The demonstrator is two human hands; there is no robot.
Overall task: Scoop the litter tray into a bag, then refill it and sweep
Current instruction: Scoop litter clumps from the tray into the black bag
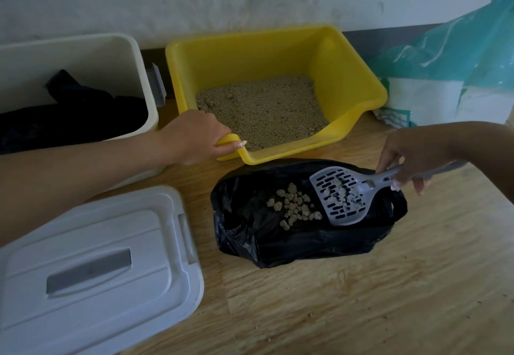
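With the left hand (192,136) gripping the litter tray (358,87) rim at 9 o'clock, the right hand (409,151), fingers pinching the scoop (338,196) handle, should tip low over the black bag (278,243) so every clump lands inside.

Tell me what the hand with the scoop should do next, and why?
Probably tip or shake the grey litter scoop so the clumps on its slotted blade drop off. The right hand holds it right over the open black bag, where other clumps already lie. The left hand grips the rim of the yellow litter tray, steadying it.
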